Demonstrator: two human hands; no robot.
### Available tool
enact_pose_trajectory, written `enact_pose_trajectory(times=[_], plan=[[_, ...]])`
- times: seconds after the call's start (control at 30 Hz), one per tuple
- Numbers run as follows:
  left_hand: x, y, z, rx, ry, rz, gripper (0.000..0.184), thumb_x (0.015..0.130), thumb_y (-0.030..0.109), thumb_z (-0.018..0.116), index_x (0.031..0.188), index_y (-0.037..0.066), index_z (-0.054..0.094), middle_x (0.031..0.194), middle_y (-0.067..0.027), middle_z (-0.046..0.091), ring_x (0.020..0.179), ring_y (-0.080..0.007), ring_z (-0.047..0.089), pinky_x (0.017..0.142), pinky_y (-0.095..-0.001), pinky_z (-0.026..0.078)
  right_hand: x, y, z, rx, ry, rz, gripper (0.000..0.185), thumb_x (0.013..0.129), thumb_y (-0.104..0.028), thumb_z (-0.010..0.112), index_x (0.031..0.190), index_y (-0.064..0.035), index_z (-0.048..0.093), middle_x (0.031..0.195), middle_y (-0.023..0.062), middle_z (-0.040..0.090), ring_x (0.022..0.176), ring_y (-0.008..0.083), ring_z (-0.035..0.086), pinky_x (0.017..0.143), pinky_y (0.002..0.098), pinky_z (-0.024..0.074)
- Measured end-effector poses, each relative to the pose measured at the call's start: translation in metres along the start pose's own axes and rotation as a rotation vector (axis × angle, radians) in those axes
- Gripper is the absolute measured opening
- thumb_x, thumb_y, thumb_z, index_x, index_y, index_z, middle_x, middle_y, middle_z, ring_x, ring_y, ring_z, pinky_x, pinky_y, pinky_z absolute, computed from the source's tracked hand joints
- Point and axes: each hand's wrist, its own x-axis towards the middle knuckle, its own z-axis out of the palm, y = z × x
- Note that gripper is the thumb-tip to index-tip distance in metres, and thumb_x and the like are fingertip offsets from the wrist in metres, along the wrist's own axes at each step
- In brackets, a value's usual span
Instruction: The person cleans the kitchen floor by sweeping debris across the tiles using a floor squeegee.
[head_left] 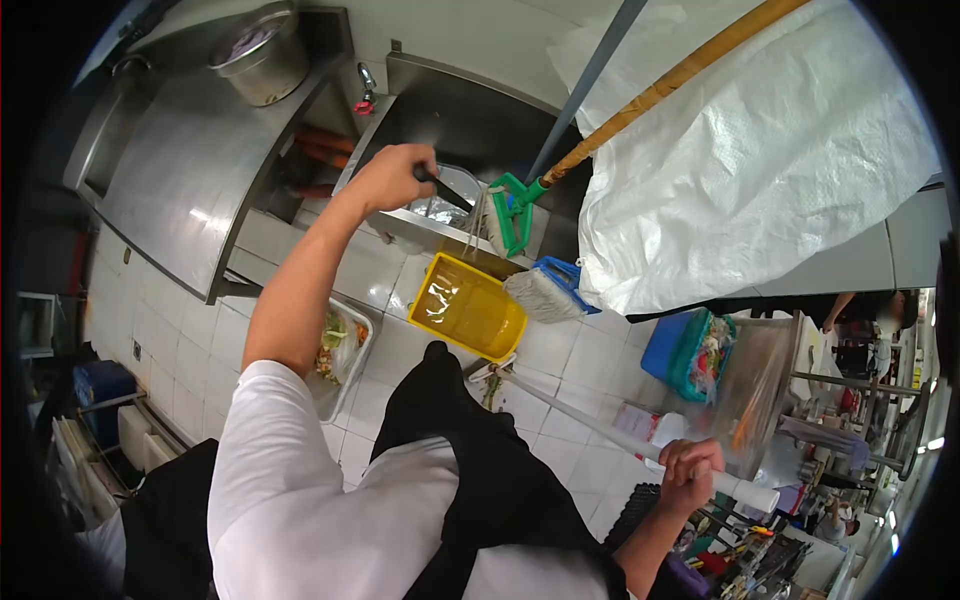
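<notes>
My left hand (398,178) reaches over the steel floor sink (420,115), closed around the black handle (445,190) of a tool. The tool's far end lies by a mop head with a green frame (513,213), and I cannot make out its kind. My right hand (691,473) is wrapped round a long white pole (600,428) near its upper end. The pole slants down to the floor tiles, its lower end beside a yellow bucket (468,305). A grey-white mop with a blue frame (550,288) rests just right of the bucket.
A large white sack (740,160) bulges at the upper right, beside leaning mop handles. Left stands a steel counter (190,160) with a metal pot (262,60). A tub of food scraps (345,360) sits on the floor. A blue-green bin (690,350) is at right; another person (170,510) is lower left.
</notes>
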Motion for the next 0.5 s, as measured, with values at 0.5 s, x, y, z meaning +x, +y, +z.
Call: enact_pose_trajectory(times=[0.5], plan=[[-0.106, -0.051, 0.032, 0.612, -0.483, -0.601, 0.054, 0.091, 0.03, 0.07, 0.134, -0.001, 0.061, 0.128, -0.0204, 0.07, 0.121, -0.036, 0.067, 0.105, -0.0445, 0.052, -0.005, 0.002, -0.017, 0.018, -0.032, -0.057, 0.038, 0.101, -0.037, 0.064, 0.089, -0.0011, 0.057, 0.051, -0.0042, 0.04, 0.047, 0.0098, 0.042, 0.057, 0.031, 0.0453]])
